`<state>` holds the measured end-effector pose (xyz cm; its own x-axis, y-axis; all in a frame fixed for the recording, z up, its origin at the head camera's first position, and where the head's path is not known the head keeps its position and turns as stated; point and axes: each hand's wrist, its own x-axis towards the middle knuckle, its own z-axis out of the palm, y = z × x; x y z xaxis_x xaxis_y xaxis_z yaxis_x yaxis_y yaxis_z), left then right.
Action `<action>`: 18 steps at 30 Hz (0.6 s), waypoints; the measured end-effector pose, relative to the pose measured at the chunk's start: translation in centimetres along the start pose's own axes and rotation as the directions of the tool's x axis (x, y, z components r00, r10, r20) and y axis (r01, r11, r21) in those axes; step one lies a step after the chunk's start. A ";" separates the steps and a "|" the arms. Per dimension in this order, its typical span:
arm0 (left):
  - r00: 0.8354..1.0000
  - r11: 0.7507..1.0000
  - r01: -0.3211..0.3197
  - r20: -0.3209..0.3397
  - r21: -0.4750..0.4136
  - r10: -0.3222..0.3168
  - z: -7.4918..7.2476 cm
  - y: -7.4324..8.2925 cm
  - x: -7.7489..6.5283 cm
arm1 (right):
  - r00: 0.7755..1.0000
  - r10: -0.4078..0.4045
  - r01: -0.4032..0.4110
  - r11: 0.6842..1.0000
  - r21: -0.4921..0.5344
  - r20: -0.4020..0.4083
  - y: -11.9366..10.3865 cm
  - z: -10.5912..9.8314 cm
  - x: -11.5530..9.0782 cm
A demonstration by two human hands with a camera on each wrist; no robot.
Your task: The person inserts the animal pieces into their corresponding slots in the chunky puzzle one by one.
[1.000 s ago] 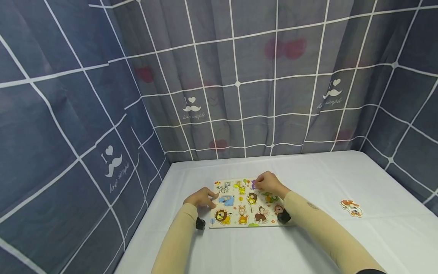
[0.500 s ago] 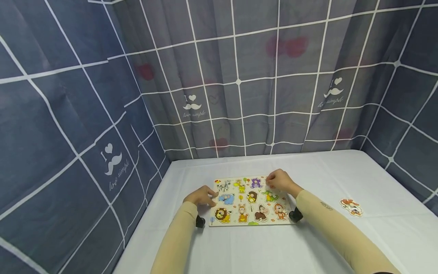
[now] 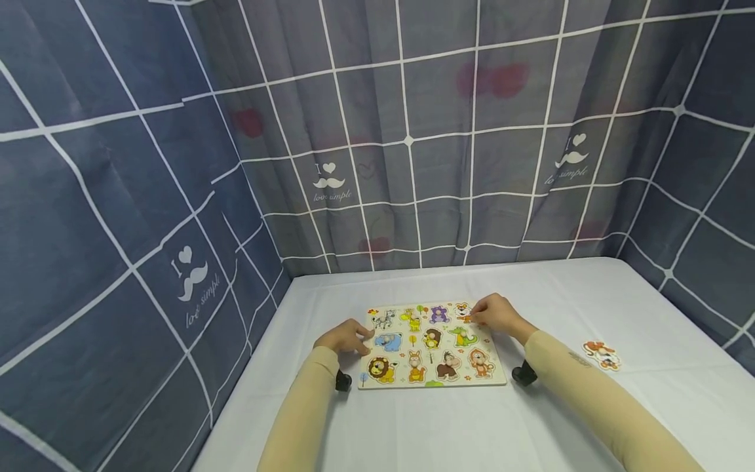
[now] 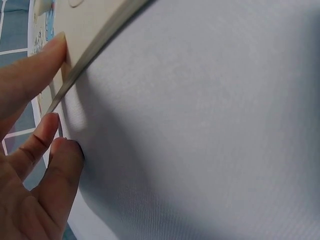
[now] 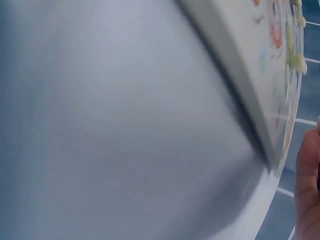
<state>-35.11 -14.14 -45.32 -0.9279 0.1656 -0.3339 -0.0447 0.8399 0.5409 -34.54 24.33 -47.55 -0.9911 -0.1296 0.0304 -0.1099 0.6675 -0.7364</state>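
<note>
A wooden animal puzzle board [image 3: 421, 379] lies flat on the white tabletop. My left hand [image 3: 343, 337] is at its left edge. In the left wrist view, the thumb [image 4: 37, 70] rests over the board's surface, while other fingertips [image 4: 51, 122] stay just beside the edge. My right hand [image 3: 495, 313] is over the board's upper right corner, its fingertips right at the orange tiger [image 3: 463, 311] and overlapping its side. Whatever those fingertips touch is hidden. Only part of the right hand [image 5: 307, 175] shows in the right wrist view.
A loose orange-and-white animal piece [image 3: 601, 355] lies on the table to the right of the board. Small pale knobs [image 5: 299, 64] stick up from the board. Dark grid-patterned curtains [image 3: 407, 196] surround the table at the back and sides.
My right hand has moved right, from the purple bear to the tiger at the upper right corner, uncovering the bear and the monkey. The left hand has stayed at the board's left edge.
</note>
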 end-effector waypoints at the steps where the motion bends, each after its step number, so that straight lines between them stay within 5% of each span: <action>1: 1.000 1.000 0.001 -0.001 -0.001 -0.001 0.0 0.0 0.0 | 1.000 0.010 -0.010 1.000 -0.003 0.002 0.2 -0.2 -0.1; 18: 1.000 1.000 0.014 -0.011 0.006 -0.014 0.1 -0.1 0.2 | 0.996 0.085 -0.085 0.996 -0.015 0.008 2.2 -2.3 -1.9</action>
<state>-35.27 -14.10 -45.53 -0.9313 0.1479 -0.3328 -0.0556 0.8455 0.5312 -33.03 27.71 -47.65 -0.9962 -0.0786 -0.0381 -0.0265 0.6873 -0.7259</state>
